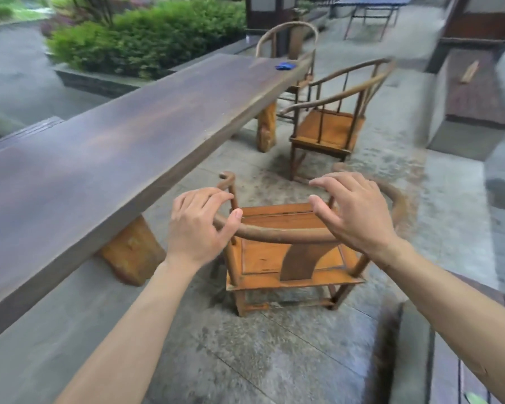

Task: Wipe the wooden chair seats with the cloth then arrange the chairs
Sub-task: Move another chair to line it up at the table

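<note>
The near chair (286,258) stands on the stone floor (274,351) just beside the long counter (114,147), its back toward the camera. Both grips are released, fingers spread: the left hand (199,225) hovers at the left bend of the curved rail (277,233), thumb touching or nearly touching it; the right hand (353,211) is over the rail's right side. A second chair (330,126) stands beyond, well apart, a third (286,39) at the counter's far end. The blue cloth (285,65) lies there on the counter. Open floor lies right of the chairs.

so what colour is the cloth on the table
Blue; the cloth lies near the table's far end, head view.
</note>
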A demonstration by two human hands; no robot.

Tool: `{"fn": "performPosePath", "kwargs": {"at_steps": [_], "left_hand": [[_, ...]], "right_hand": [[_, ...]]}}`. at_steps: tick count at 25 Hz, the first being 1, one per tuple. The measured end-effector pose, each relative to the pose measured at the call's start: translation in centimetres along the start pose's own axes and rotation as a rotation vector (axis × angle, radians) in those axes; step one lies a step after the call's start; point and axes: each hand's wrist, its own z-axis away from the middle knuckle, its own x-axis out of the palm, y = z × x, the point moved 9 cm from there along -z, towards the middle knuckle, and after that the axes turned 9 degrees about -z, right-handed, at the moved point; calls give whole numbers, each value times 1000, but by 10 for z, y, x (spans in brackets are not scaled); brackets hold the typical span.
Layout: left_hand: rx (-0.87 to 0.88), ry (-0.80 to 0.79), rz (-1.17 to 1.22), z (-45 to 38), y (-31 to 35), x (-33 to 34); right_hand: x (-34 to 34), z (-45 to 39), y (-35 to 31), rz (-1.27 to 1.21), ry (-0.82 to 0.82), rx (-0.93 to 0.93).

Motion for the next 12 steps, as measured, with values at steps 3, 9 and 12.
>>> {"fn": "performPosePath", "kwargs": {"at_steps": [3, 9, 12], "left_hand": [[44, 1, 38, -6, 35, 8], [72, -15, 49, -4, 95, 44], [127, 42, 77, 17, 123, 71]], "right_hand": [[-29, 18, 17, 6, 43, 25], [-60, 57, 71, 11, 75, 63], [-45, 81, 97, -16, 92, 72]]}}
